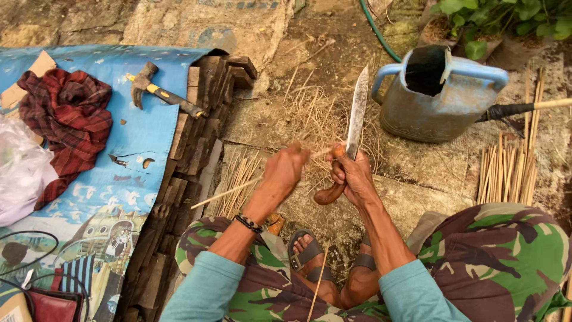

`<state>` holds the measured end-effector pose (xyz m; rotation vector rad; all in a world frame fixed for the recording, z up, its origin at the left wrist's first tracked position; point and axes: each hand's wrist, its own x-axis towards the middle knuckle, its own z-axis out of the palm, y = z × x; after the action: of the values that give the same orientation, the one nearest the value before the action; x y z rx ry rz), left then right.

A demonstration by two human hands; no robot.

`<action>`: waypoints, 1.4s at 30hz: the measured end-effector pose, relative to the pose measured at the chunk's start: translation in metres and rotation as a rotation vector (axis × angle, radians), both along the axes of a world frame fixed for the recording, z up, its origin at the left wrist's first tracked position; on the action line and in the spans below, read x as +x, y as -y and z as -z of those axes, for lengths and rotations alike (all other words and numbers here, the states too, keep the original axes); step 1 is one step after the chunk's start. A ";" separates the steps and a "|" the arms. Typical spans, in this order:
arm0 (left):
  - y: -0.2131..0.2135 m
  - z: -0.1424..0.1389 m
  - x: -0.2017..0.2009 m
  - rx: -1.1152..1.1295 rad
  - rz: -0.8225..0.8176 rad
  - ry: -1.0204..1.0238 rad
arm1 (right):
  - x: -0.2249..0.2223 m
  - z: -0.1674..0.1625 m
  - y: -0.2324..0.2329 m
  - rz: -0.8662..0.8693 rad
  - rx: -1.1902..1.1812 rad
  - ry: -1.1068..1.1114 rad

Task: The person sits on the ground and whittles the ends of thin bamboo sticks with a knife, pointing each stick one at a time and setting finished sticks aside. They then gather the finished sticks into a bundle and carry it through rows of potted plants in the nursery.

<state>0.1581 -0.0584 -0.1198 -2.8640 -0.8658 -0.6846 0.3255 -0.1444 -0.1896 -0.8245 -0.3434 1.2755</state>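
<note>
Left grip [287,169], right grip [353,174] both clenched

Dull, stained metal knife blade [357,110], smooth glossy wooden handle [328,194], thin pale bamboo stick [229,192], matt plastic watering can [438,98]

long knife [357,113] upright, thin bamboo stick [229,192] crossing

Stone ground [417,173] bears watering can [438,95], bamboo sticks [506,170], blue tarp [128,149].
</note>
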 end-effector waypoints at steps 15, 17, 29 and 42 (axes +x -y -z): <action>0.013 0.001 -0.040 -0.483 -0.405 0.565 | -0.087 0.046 0.006 -0.139 -0.165 1.219; 0.020 0.010 -0.038 -0.474 -0.465 0.530 | -0.105 0.051 0.011 -0.149 -0.065 1.339; 0.016 0.022 -0.030 -0.476 -0.446 0.583 | -0.104 0.071 0.013 -0.208 -0.051 1.299; 0.016 0.025 -0.029 -0.522 -0.435 0.658 | -0.090 0.078 0.018 -0.203 -0.051 1.354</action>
<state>0.1287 -0.0740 -0.1446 -2.6616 -1.9267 -1.5587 0.2358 -0.1622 -0.2677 -1.6509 -1.4896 0.7197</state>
